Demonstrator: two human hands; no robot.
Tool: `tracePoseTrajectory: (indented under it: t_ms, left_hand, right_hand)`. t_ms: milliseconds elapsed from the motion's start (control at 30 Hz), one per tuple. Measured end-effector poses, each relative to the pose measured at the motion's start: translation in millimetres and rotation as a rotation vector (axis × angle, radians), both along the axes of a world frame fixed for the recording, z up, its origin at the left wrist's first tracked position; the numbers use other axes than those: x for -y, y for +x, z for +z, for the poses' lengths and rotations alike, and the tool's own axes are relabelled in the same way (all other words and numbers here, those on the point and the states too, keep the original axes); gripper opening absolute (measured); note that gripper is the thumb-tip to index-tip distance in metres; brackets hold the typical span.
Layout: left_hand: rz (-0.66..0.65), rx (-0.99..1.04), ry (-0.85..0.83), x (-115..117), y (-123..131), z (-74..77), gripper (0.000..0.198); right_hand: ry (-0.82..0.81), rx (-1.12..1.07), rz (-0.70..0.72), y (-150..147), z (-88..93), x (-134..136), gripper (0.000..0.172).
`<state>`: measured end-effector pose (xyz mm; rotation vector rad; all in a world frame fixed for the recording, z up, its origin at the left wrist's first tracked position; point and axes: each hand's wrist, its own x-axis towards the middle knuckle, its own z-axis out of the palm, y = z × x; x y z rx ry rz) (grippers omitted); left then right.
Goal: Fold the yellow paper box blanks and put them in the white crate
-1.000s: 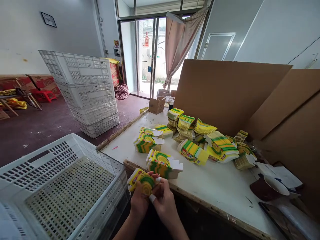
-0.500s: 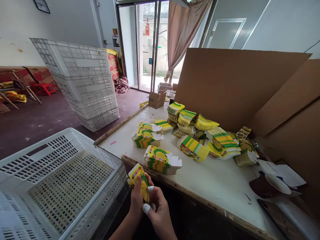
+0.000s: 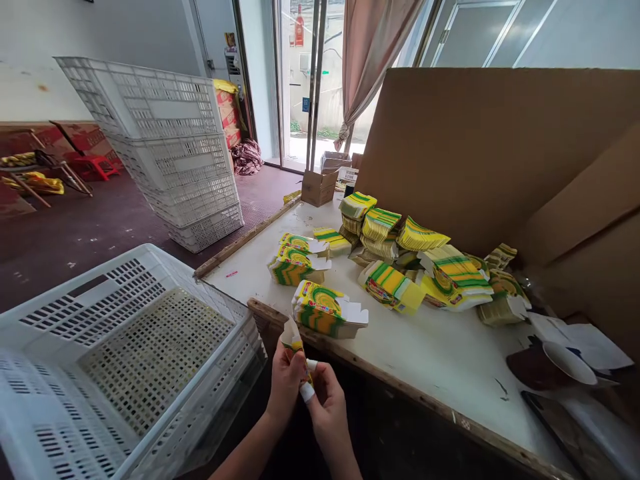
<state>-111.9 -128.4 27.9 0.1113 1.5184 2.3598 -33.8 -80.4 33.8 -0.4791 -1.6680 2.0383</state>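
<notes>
Just off the table's front edge, my left hand (image 3: 286, 383) is closed round a small yellow and green carton (image 3: 294, 335), whose pale open end points up. My right hand (image 3: 324, 400) pinches the carton's lower end between thumb and a finger, both wearing white tips. Much of the carton is hidden by my fingers. Close beyond my hands, a stack of flattened yellow cartons (image 3: 323, 310) lies at the table edge, white flaps facing right. Behind it sits another such stack (image 3: 295, 263).
An open white plastic crate (image 3: 150, 427) stands left of my hands, with tall stacked crates (image 3: 175, 153) behind. More carton bundles (image 3: 385, 227) are heaped against a brown cardboard sheet (image 3: 490, 153). A dark red cup (image 3: 537, 365) stands at right on the wood-edged table (image 3: 420, 357).
The carton has turned from showing its broad yellow face to standing narrow side on, open end up. Both hands stay on it, closer together. The view has shifted slightly.
</notes>
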Motion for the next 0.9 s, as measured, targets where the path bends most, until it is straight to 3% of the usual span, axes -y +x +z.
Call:
tracePoseTrajectory:
  t_ms: [133, 267, 567, 767, 900]
  left_hand:
    - [-0.037, -0.043, 0.047, 1.8, -0.6, -7.0, 0.073]
    - [-0.124, 0.094, 0.088, 0.2, 2.4, -8.6, 0.057]
    - [-0.129, 0.227, 0.072, -3.2, -3.8, 2.0, 0.056]
    - [-0.171, 0.167, 0.067, -4.3, -2.3, 9.7, 0.04]
    - [-0.148, 0.147, 0.053, -3.2, 1.1, 10.5, 0.042]
  right_hand:
    - [0.04, 0.004, -0.055, -0.3, -5.6, -9.4, 0.023]
    - [0.024, 0.008, -0.084, 2.9, -7.4, -20.2, 0.026]
    - [-0.05, 0.017, -0.115, 7.8, -9.6, -18.4, 0.026]
    - [-0.081, 0.019, -0.152, 7.9, -11.8, -15.3, 0.026]
    - [-0.048, 0.047, -0.182, 9.6, -15.7, -20.2, 0.027]
